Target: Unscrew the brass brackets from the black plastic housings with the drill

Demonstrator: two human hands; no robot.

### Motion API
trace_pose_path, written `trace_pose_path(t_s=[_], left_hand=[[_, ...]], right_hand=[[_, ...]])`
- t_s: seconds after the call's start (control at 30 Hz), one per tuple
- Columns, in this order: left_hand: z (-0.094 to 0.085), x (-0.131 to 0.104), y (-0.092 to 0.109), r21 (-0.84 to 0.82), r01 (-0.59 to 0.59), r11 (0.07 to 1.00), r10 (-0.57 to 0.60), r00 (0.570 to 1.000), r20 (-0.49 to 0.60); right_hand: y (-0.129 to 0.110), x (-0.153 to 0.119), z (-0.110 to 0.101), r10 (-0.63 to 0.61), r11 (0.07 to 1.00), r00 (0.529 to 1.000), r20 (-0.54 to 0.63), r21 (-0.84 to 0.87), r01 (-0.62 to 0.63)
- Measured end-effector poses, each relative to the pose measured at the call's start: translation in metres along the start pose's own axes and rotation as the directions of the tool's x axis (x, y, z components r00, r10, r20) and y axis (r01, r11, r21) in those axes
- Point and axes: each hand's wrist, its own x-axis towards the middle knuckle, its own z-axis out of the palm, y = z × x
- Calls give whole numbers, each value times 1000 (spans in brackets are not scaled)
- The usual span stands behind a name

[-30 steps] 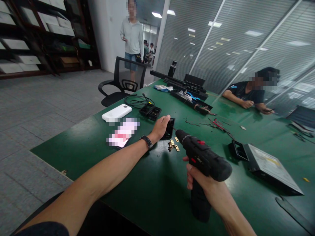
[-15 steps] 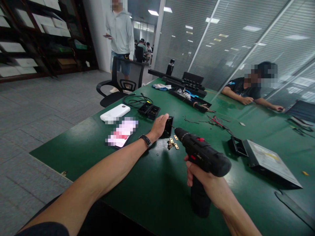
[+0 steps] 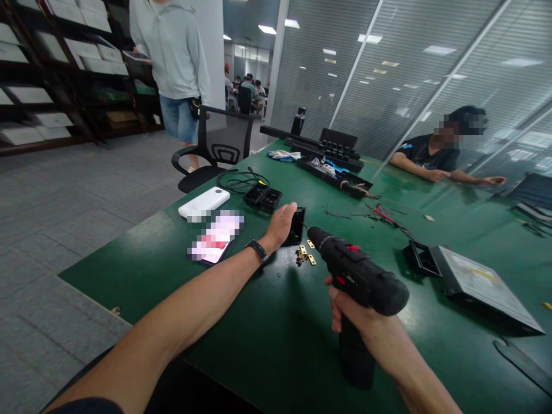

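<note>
My right hand [image 3: 351, 305] is wrapped round the grip of a black cordless drill [image 3: 357, 267] with red switches. Its thin bit points away from me, at a small black box [image 3: 297, 226] standing on the green table. With my left hand [image 3: 279, 225] I grip that box from its left side; the fingertips are hidden behind it. Whether the bit touches the box I cannot tell. Several small brass plates [image 3: 311, 260] lie just this side of the box, beside a little heap of screws [image 3: 299, 257].
Left of my hand are a lit phone [image 3: 218, 238], a white power bank [image 3: 204, 202] and an open black case [image 3: 262, 197] with small parts. A black frame [image 3: 420, 259] and a flat panel [image 3: 487, 287] lie right. One person stands behind an office chair [image 3: 224, 138]; another sits across the table.
The standing person has moved left and nearer. The seated person's outstretched hand has shifted slightly. My hands, the drill and the box keep nearly the same arrangement; the view has shifted a little.
</note>
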Motion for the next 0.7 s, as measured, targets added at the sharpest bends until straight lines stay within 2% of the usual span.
trace_pose_path(t_s=[0.13,0.27,0.53,0.7], left_hand=[[1,1,-1,-7,18,1000,-18,1000,-5],[1,3,-2,12,-11,1000,11,1000,1],[0,1,-2,31,6,999,-6,1000,1],[-1,1,-3,25,5,1000,-5,1000,2]], right_hand=[[-4,-1,-1,-4,1000,1000,5,-21,4],[-6,-1,-1,-24,999,1000,-3,-31,24],[3,2,1,6,1000,1000,-26,-5,-6],[-2,0,0,-23,999,1000,8,-42,24]])
